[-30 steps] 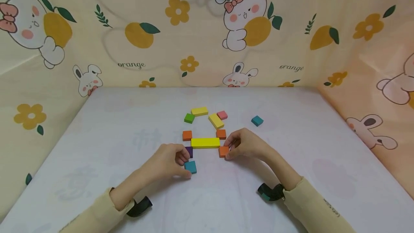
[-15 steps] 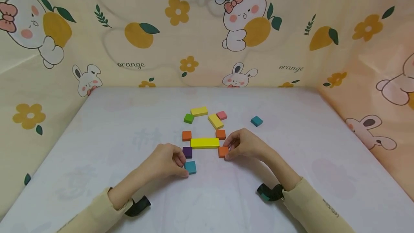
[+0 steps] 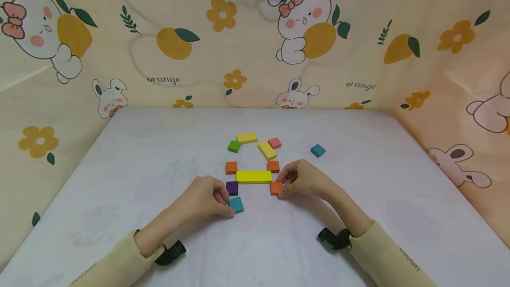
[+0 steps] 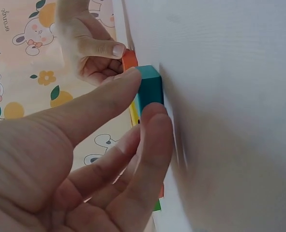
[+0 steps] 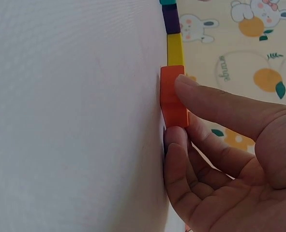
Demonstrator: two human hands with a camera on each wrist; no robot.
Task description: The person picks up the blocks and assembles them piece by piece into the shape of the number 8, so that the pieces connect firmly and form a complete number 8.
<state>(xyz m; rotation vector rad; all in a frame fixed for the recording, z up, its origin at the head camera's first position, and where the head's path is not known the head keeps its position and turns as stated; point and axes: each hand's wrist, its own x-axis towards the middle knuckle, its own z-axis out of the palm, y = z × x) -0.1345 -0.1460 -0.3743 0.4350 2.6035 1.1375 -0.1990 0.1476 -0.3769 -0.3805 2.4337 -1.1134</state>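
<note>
My left hand [image 3: 209, 198] has thumb and index fingertip on a teal square block [image 3: 236, 205], pinching it at its left side and near corner; the left wrist view shows the block [image 4: 149, 87] between those tips. Just beyond it lies a purple block [image 3: 232, 188]. On the right, my right hand [image 3: 303, 180] pinches an orange block [image 3: 276, 188], its thumb on the near face and a fingertip at the end in the right wrist view. A long yellow block [image 3: 253, 177] lies between the purple and held orange blocks, with two more orange blocks [image 3: 231, 168] at its far corners.
Farther back lie two pale yellow blocks [image 3: 247, 137], a green block [image 3: 234, 146] and a pink block [image 3: 275, 143]. Off to the right is another teal block [image 3: 318, 150]. The white tabletop [image 3: 159, 136] ends at a patterned backdrop [image 3: 255, 65].
My left fingers have drawn back slightly from the purple block, uncovering it, and the teal block has turned a little. My right hand stays at the orange block.
</note>
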